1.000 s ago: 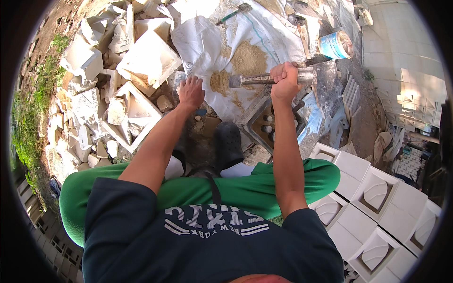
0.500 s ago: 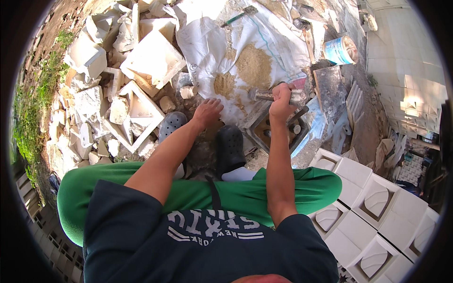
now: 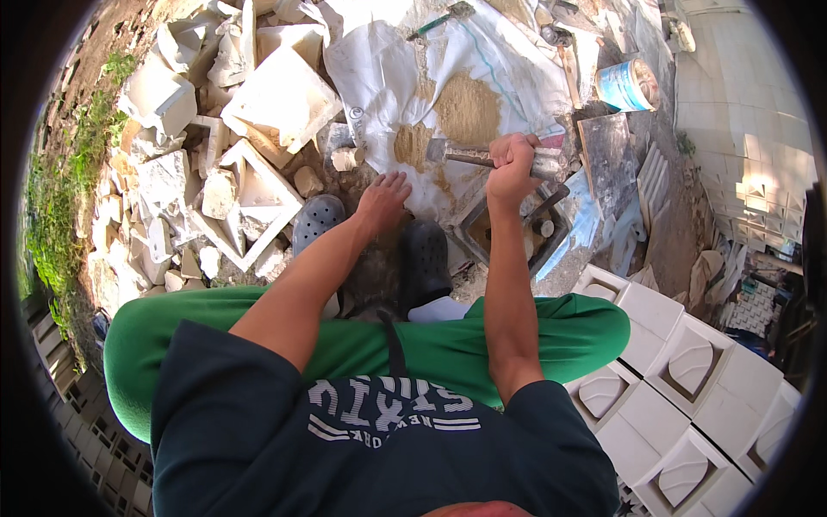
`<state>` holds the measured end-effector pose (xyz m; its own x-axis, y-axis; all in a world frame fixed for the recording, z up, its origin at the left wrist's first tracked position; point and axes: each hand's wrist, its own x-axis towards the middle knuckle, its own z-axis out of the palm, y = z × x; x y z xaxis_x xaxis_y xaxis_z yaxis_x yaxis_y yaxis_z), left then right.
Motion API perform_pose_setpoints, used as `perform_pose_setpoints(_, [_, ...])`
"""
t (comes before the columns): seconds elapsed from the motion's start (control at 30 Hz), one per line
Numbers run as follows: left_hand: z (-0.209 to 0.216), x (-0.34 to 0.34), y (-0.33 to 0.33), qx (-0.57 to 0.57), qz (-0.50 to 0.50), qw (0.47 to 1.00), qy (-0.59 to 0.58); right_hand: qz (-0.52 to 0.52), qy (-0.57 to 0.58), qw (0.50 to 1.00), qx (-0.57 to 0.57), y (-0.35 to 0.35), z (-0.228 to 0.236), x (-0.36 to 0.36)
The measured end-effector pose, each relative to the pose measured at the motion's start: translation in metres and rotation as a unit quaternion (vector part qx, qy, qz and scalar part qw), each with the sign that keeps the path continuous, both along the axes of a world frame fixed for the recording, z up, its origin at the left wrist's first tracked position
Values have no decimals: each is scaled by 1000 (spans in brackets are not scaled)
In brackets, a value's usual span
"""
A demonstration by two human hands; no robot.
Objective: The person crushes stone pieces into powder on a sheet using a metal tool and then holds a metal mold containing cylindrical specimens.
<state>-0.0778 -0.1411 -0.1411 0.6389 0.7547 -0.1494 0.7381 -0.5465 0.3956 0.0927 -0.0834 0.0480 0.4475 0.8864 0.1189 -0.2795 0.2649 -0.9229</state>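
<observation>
My right hand [image 3: 512, 171] is closed round the grip of a hammer [image 3: 469, 154], a short tool crusted with grey. It is held level, with its narrow end pointing left over the white sheet. Below that hand lies a dark square mould frame [image 3: 465, 237] with small lumps inside, partly hidden by my forearm. My left hand [image 3: 384, 202] is empty, its fingers stretched out and a little apart. It hovers or rests between my two dark clogs, near the sheet's lower edge; whether it touches anything I cannot tell.
Tan powder [image 3: 468, 108] lies heaped on the white sheet [image 3: 375, 73]. Broken pale blocks [image 3: 280, 99] pile up on the left. A blue-and-white bucket [image 3: 622, 86] lies tipped at the far right, near a grey board [image 3: 607, 148]. Pale moulded blocks [image 3: 642, 379] stand in rows at the lower right.
My right hand has shifted up slightly with the hammer, whose narrow end now reaches farther left and higher over the sheet. My left hand stays almost in place.
</observation>
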Motion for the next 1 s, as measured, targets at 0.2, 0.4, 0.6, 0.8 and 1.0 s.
perform_pose_setpoints(0.2, [-1,-1,5,-39,-11,998,43,-46,-42,998,-28,-6,9,25])
perform_pose_setpoints(0.4, [-2,2,7,-47,-16,998,48,-120,-97,986,-71,-19,-3,25])
perform_pose_setpoints(0.6, [-6,2,-2,-23,4,999,30,-109,-21,992,-67,-12,1,-14])
perform_pose_setpoints(0.8, [-4,2,-12,16,42,999,-12,-27,50,998,37,-1,13,7])
perform_pose_setpoints(1.0, [1,-3,-11,20,49,998,-39,-126,-62,987,-79,-9,30,-1])
